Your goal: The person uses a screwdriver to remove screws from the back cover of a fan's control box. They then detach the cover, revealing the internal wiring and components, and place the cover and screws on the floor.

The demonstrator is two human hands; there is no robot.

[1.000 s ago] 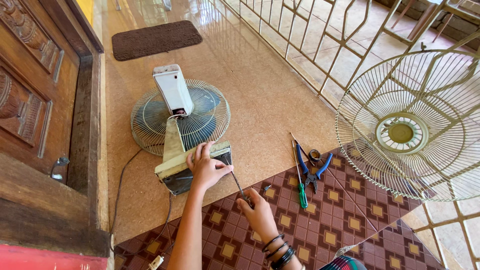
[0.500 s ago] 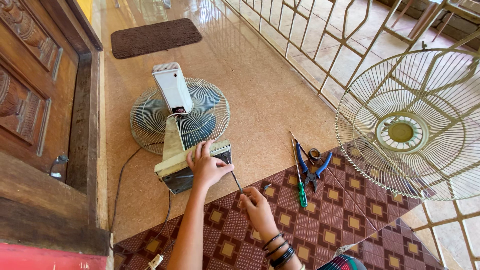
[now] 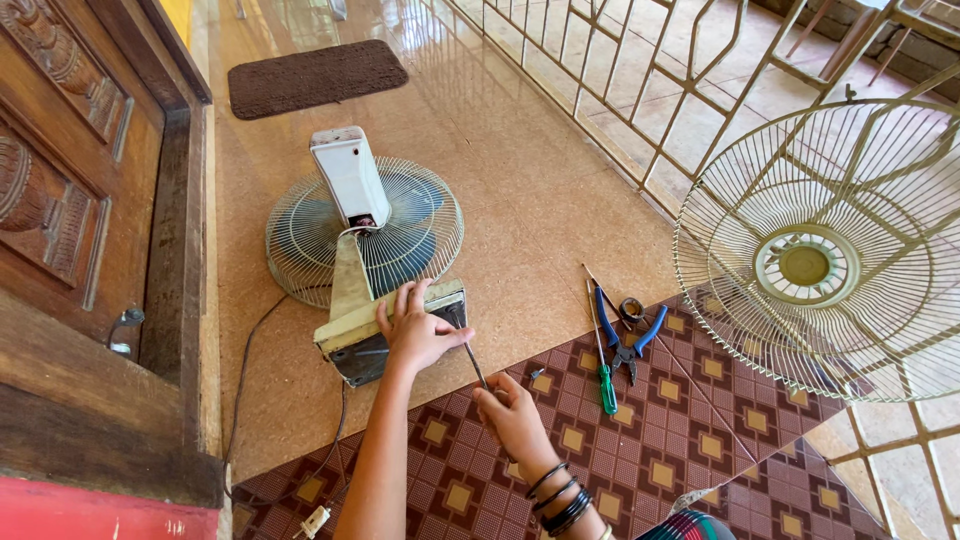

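Note:
An old electric fan [image 3: 360,240] lies face down on the floor, its cream base [image 3: 352,322] tipped up toward me. My left hand [image 3: 415,330] rests on top of that base and steadies it. My right hand [image 3: 512,418], with dark bangles at the wrist, grips a screwdriver [image 3: 474,364] whose thin shaft points up to the base's near right corner, close to my left thumb. The tip is hidden where it meets the base.
A green-handled screwdriver [image 3: 604,372], blue-handled pliers [image 3: 632,338] and a roll of tape [image 3: 631,308] lie on the patterned mat [image 3: 700,420]. A detached wire fan guard [image 3: 830,240] stands at right. A carved wooden door [image 3: 70,170] is at left, a doormat [image 3: 315,75] beyond, the power cord [image 3: 245,365] trailing.

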